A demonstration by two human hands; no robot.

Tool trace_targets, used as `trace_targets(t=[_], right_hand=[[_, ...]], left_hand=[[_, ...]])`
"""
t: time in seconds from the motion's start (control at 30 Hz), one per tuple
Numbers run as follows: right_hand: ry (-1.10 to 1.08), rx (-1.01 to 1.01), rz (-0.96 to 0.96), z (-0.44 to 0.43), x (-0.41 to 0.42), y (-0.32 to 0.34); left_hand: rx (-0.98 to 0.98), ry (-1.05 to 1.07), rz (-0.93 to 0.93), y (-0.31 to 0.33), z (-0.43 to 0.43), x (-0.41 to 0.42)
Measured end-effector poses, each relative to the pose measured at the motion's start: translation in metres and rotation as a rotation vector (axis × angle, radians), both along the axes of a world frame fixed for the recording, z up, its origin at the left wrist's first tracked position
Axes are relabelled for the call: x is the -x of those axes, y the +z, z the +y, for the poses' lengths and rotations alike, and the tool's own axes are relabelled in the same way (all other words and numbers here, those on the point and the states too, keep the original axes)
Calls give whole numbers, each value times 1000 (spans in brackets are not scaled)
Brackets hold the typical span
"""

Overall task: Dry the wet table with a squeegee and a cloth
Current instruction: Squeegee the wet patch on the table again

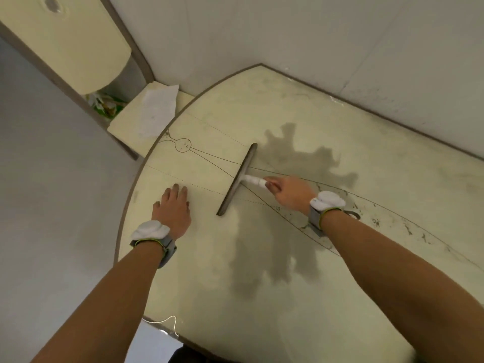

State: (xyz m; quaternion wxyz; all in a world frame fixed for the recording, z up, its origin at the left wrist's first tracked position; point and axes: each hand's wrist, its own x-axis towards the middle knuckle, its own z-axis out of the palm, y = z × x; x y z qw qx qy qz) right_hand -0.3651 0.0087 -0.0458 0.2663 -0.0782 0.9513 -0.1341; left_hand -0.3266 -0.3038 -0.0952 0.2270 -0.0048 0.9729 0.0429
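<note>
While one squeegee (237, 179) sits mid-counter (262, 95) between two wet patches (301, 155), right hand (290, 192) fingers curl round its white handle, left hand (172, 208) lies flat, fingers straight; one cloth (157, 111) on side ledge (123, 127).

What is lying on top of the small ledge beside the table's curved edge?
A white cloth lies on the ledge, covering much of it. Whatever is under the cloth is hidden.

Bare table (340, 121) lies open beyond the squeegee (237, 179); walls (288, 35) bound its far edge.
</note>
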Motion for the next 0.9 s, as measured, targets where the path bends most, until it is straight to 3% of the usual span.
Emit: trace_targets(t=[0.13, 0.27, 0.37, 0.57, 0.73, 0.9], right_hand=[[-67, -7, -34, 37, -39, 2], [-276, 231, -10, 53, -42, 1], [-531, 430, 57, 56, -7, 7], [-880, 738, -50, 56, 111, 10], [-1071, 761, -80, 46, 146, -18], [-998, 674, 1, 26, 98, -35]], left_hand=[[40, -73, -5, -4, 24, 22], [97, -79, -38, -4, 52, 45], [52, -75, -37, -3, 75, 63], [87, -142, -61, -16, 94, 79], [109, -177, -90, -21, 91, 82], [118, -210, -85, -16, 92, 81]])
